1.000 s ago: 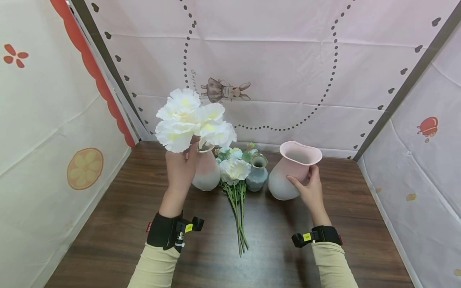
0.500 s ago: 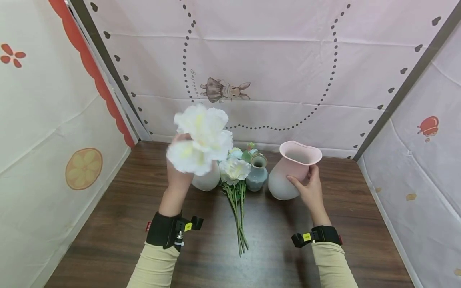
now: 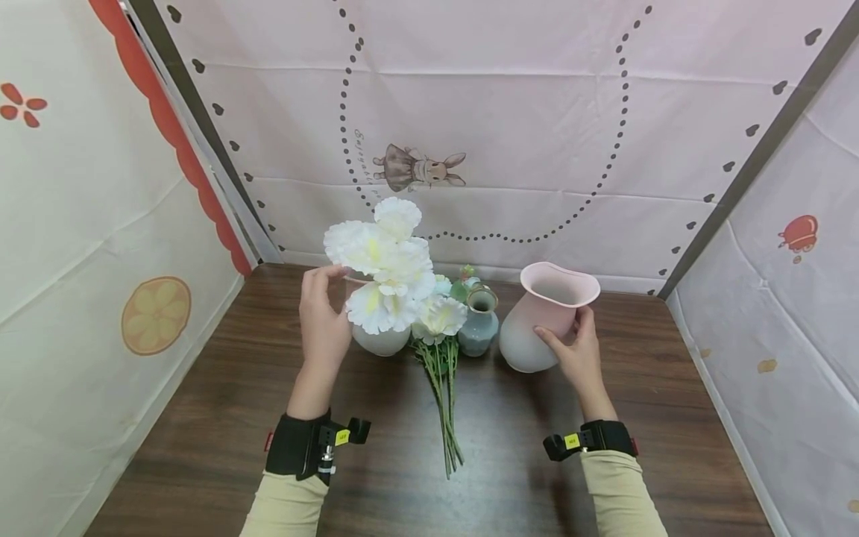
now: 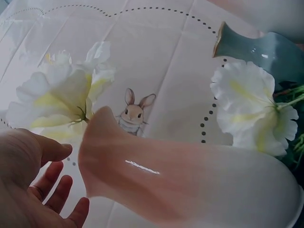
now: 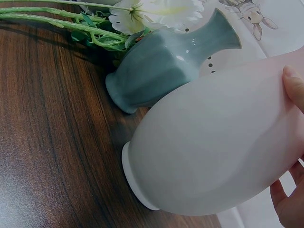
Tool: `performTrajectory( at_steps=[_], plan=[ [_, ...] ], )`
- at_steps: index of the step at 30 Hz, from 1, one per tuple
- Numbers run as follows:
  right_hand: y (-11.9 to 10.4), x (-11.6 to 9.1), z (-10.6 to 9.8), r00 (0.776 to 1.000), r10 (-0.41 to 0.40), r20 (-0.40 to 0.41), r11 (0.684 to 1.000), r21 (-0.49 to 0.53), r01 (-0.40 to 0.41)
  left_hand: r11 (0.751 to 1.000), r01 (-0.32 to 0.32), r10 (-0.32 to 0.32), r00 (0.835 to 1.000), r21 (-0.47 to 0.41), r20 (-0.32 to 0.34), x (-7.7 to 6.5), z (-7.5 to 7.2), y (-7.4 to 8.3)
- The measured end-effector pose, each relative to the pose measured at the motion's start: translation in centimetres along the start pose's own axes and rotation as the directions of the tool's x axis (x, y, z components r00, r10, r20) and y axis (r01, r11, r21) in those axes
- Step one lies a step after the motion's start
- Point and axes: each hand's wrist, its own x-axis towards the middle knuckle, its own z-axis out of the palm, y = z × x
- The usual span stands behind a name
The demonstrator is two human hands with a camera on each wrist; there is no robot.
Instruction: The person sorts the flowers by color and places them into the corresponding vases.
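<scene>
Large white artificial flowers (image 3: 385,261) with yellow centres stand in the left pink-and-white vase (image 3: 381,343), their blooms spread over its mouth and covering most of its upper part. Beside that rim is my left hand (image 3: 323,321), its fingers loosely bent and holding nothing; the left wrist view shows the fingertips right at the flared pink lip. My right hand (image 3: 579,358) grips the matching right vase (image 3: 530,335) by its neck, thumb on the front and fingers round the far side. This vase is upright, with no flowers showing in its mouth.
Between the two vases lies a bunch of artificial flowers (image 3: 439,317), its long green stems pointing toward me. A small blue-grey vase (image 3: 478,332) stands right of the bunch. Printed cloth walls (image 3: 523,134) enclose the dark wooden table (image 3: 523,462) at the back and sides.
My left hand has lowered the white flowers into the left vase, let go of them and drawn back to the left. My right hand stays on its vase.
</scene>
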Motion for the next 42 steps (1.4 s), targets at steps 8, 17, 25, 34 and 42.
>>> performTrajectory(
  at_steps=[8,17,25,34,42],
  plan=[
    [3.8,1.3,0.3,1.000,-0.014,-0.016,1.000,-0.012,0.014,0.999,0.031,-0.032,0.999,-0.036,-0.006,-1.0,0.0,-1.2],
    [4.2,1.5,0.3,1.000,-0.022,-0.022,1.000,-0.013,0.021,0.993,0.111,-0.111,0.994,-0.028,0.014,-2.7,0.3,-2.6],
    [2.8,1.0,0.1,1.000,0.002,0.004,1.000,0.003,-0.002,0.990,0.132,-0.131,0.991,-0.052,0.029,-3.7,0.8,-3.1],
    [-0.3,-0.1,-0.1,1.000,0.015,0.014,1.000,-0.002,-0.015,0.977,0.206,-0.201,0.976,-0.059,0.080,-5.1,1.3,-3.6],
    [-0.2,-0.2,0.0,1.000,0.009,0.012,1.000,0.008,-0.009,0.983,0.182,-0.178,0.977,-0.032,0.116,-6.5,2.0,-4.5]
  ],
)
